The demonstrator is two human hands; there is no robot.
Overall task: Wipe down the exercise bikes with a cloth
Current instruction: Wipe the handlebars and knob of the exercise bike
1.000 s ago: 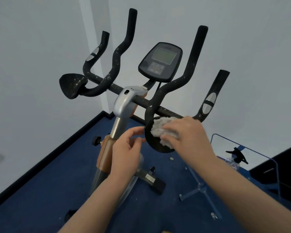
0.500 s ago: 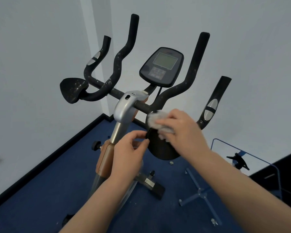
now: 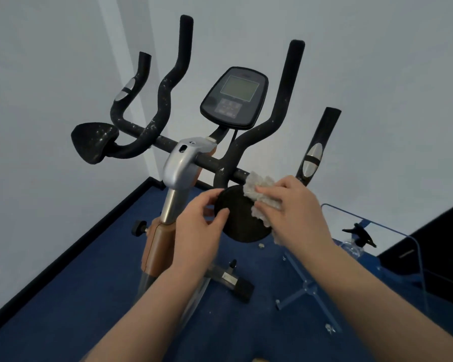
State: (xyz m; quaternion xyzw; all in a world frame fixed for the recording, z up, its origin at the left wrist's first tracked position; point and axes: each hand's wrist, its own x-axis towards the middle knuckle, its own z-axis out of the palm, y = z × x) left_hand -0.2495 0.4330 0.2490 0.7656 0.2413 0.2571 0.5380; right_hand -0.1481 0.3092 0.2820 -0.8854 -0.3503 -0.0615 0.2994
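Down low in front, the left hand (image 3: 199,226) pinches the edge of the round black pad (image 3: 239,218) with curled fingers, and the right hand (image 3: 296,207) presses a fluffy white cloth (image 3: 259,190) on the pad's right side, its fingers bent over it. Behind them rises the exercise bike (image 3: 181,165), with speckled black handlebars (image 3: 165,100) and a grey screen (image 3: 234,96). Off to the right, a spray bottle (image 3: 357,237) sits on the blue floor (image 3: 76,283).

A single wide-angle view from the person's head looks forward and down, close over the bike (image 3: 183,163) handlebars, toward a corner where white walls meet blue floor (image 3: 63,296). Both forearms reach in from the bottom edge. Straight lines bend near the frame's edges.
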